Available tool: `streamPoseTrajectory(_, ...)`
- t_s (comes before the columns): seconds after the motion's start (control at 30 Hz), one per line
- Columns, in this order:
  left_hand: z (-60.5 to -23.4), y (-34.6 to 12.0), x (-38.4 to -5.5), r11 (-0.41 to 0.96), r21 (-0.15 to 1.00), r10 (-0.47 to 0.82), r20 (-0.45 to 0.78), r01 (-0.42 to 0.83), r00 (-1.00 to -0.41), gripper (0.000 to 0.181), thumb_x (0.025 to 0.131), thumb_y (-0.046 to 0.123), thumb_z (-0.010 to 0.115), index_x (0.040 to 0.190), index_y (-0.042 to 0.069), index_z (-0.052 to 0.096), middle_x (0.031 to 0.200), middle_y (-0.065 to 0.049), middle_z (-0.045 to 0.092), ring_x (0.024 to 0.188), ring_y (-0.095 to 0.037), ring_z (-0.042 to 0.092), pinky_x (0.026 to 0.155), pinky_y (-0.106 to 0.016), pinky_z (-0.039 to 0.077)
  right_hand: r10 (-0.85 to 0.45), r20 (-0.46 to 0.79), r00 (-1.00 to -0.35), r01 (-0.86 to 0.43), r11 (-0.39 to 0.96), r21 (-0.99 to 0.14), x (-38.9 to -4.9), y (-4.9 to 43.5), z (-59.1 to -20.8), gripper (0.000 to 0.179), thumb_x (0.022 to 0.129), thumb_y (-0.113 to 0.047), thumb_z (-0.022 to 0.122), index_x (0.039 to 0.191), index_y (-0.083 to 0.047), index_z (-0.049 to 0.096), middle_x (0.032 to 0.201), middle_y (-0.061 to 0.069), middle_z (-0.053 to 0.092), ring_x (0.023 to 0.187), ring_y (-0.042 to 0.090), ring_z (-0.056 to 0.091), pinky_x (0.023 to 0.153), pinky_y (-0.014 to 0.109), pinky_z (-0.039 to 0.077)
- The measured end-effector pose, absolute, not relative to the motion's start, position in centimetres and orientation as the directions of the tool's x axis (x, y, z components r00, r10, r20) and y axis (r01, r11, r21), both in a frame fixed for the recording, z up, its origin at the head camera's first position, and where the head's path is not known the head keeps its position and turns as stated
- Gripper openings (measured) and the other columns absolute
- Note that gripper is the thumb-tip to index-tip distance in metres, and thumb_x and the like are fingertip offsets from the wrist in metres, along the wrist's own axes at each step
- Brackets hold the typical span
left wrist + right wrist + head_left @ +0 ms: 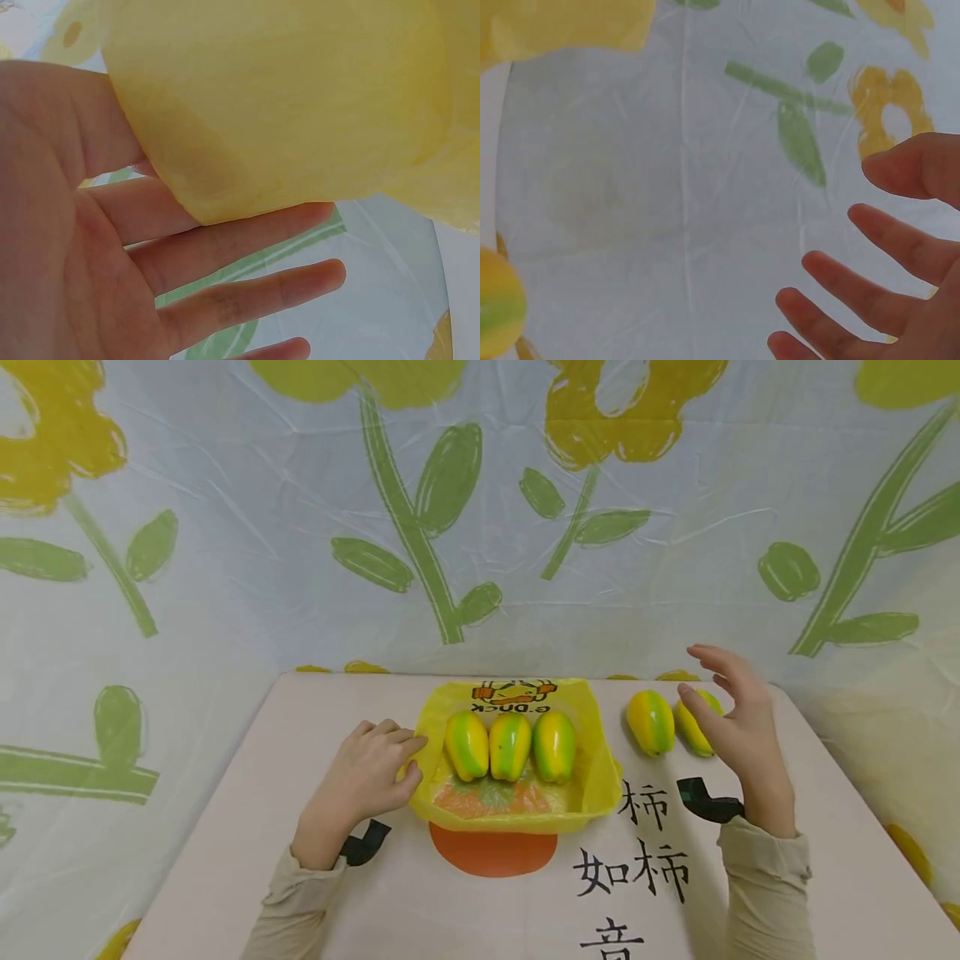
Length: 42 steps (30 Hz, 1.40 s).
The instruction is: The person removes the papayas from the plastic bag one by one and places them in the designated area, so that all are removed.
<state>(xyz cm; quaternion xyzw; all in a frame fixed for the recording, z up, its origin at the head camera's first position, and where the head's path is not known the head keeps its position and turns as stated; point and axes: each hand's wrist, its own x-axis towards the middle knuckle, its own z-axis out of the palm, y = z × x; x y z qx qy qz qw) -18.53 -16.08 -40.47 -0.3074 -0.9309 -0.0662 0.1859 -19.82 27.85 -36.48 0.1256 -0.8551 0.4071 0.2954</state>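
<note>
A yellow plastic bag (pixel 480 822) lies with its mouth spread open and a duck print on its far flap. Three yellow-green papayas (pixel 511 747) sit side by side inside it. My left hand (pixel 367 772) is at the bag's left rim. In the left wrist view the bag (pixel 300 97) covers the ends of the thumb and index finger, while the other fingers extend straight. Right of the bag are two more papayas, a left one (pixel 651 723) and a right one (pixel 694 732). Over the right one hovers my right hand (pixel 750 735), fingers spread and holding nothing, partly covering it.
The pale tablecloth (pixel 247 810) bears black characters and an orange fruit print (pixel 495 853), partly under the bag. A floral sheet (pixel 300 610) hangs behind the table. Dark bands (pixel 708 802) are worn at the wrists.
</note>
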Motion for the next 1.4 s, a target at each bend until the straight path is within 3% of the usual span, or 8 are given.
streamPoseTrajectory(0.27, -40.2, -15.9, -18.7, 0.799, 0.007, 0.552, 0.387, 0.601, -0.738, 0.032, 0.083, 0.016, 0.058, 0.108, 0.009, 0.077, 0.106, -0.006, 0.074, 0.095, -0.027, 0.064, 0.083, -0.046, 0.049, -0.176, 0.648, -0.741, -0.587, 0.638, -0.498, -19.4, 24.9, -34.8, 0.045, 0.085, 0.006, 0.069, 0.129, -0.004, 0.064, 0.130, 0.011, 0.061, 0.116, 0.016, 0.051, 0.099, 0.017, 0.033)
streamPoseTrajectory(0.37, -40.3, -15.9, -18.7, 0.800, 0.011, 0.551, 0.382, 0.600, -0.742, 0.032, 0.083, 0.016, 0.058, 0.109, 0.009, 0.077, 0.106, -0.006, 0.074, 0.096, -0.027, 0.064, 0.083, -0.046, 0.049, -0.260, 0.606, -0.752, -0.600, 0.652, -0.464, -19.5, 23.9, -34.0, 0.041, 0.087, 0.002, 0.069, 0.127, -0.003, 0.064, 0.127, 0.011, 0.063, 0.114, 0.025, 0.054, 0.098, 0.028, 0.039)
streamPoseTrajectory(0.57, -40.5, -15.9, -18.7, 0.800, 0.019, 0.548, 0.385, 0.600, -0.743, 0.032, 0.083, 0.016, 0.058, 0.109, 0.009, 0.077, 0.106, -0.006, 0.074, 0.096, -0.027, 0.064, 0.082, -0.045, 0.049, -0.393, 0.446, -0.804, -0.579, 0.689, -0.435, -19.8, 21.4, -32.1, 0.031, 0.093, -0.009, 0.066, 0.123, -0.004, 0.065, 0.124, 0.013, 0.064, 0.112, 0.033, 0.057, 0.093, 0.054, 0.044)
streamPoseTrajectory(0.97, -40.6, -15.8, -18.4, 0.804, 0.023, 0.546, 0.369, 0.594, -0.752, 0.032, 0.083, 0.016, 0.059, 0.109, 0.009, 0.077, 0.107, -0.006, 0.074, 0.096, -0.027, 0.064, 0.084, -0.045, 0.049, -0.587, 0.088, -0.805, -0.586, 0.763, -0.272, -22.0, 15.6, -31.3, 0.032, 0.092, -0.017, 0.066, 0.119, 0.001, 0.067, 0.119, 0.016, 0.066, 0.109, 0.034, 0.061, 0.092, 0.049, 0.050)
streamPoseTrajectory(1.1, -40.6, -15.9, -18.4, 0.803, 0.023, 0.547, 0.367, 0.595, -0.752, 0.032, 0.083, 0.016, 0.059, 0.109, 0.009, 0.077, 0.107, -0.007, 0.073, 0.096, -0.027, 0.064, 0.084, -0.046, 0.049, -0.600, -0.057, -0.798, -0.575, 0.786, -0.227, -22.6, 14.0, -31.9, 0.035, 0.091, -0.015, 0.064, 0.120, 0.005, 0.065, 0.120, 0.020, 0.063, 0.100, 0.032, 0.063, 0.087, 0.044, 0.053)
streamPoseTrajectory(1.27, -40.7, -15.9, -18.5, 0.801, 0.016, 0.550, 0.377, 0.599, -0.746, 0.032, 0.083, 0.015, 0.059, 0.108, 0.009, 0.077, 0.106, -0.007, 0.074, 0.096, -0.027, 0.064, 0.083, -0.046, 0.049, -0.555, -0.218, -0.803, -0.535, 0.832, -0.148, -23.5, 12.3, -33.3, 0.014, 0.085, -0.011, 0.064, 0.095, 0.000, 0.065, 0.097, 0.013, 0.061, 0.073, 0.022, 0.051, 0.067, 0.034, 0.045)
streamPoseTrajectory(1.33, -40.7, -15.9, -18.5, 0.798, 0.015, 0.553, 0.378, 0.603, -0.742, 0.032, 0.083, 0.015, 0.059, 0.108, 0.009, 0.077, 0.106, -0.007, 0.074, 0.096, -0.027, 0.064, 0.083, -0.046, 0.049, -0.510, -0.291, -0.809, -0.505, 0.857, -0.099, -23.8, 11.7, -34.0, 0.011, 0.084, -0.010, 0.064, 0.092, -0.002, 0.064, 0.100, 0.014, 0.061, 0.080, 0.024, 0.052, 0.068, 0.034, 0.043)
streamPoseTrajectory(1.4, -40.8, -15.8, -18.5, 0.798, 0.015, 0.554, 0.376, 0.602, -0.743, 0.032, 0.083, 0.016, 0.058, 0.109, 0.009, 0.077, 0.106, -0.007, 0.074, 0.096, -0.027, 0.064, 0.083, -0.046, 0.049, -0.448, -0.364, -0.817, -0.467, 0.883, -0.039, -24.0, 11.0, -34.9, 0.019, 0.086, -0.012, 0.064, 0.102, -0.001, 0.066, 0.115, 0.018, 0.061, 0.099, 0.030, 0.057, 0.080, 0.038, 0.048)
